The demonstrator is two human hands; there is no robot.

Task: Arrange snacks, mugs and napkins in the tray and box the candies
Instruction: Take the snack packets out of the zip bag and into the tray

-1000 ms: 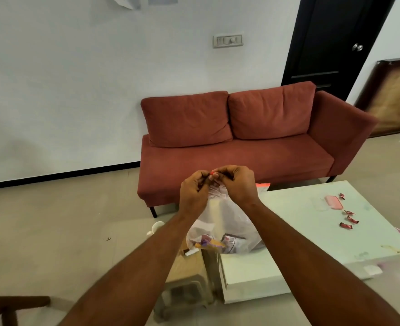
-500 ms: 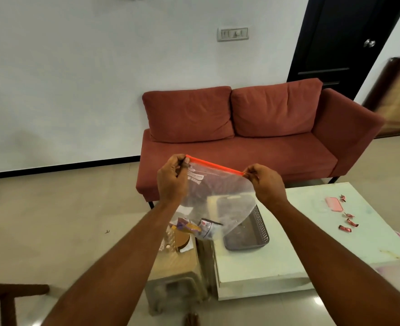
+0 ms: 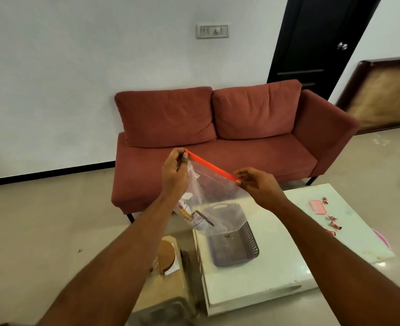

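Bag (image 3: 214,184) clear, orange zip strip, snacks (image 3: 195,216) sagging inside

Hands (image 3: 217,177) on zip bag (image 3: 214,196)

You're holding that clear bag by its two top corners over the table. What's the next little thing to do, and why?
Probably pull the orange strip open. Left hand and right hand pinch its ends, the snacks lie in the clear bag, and the grey tray below looks empty.
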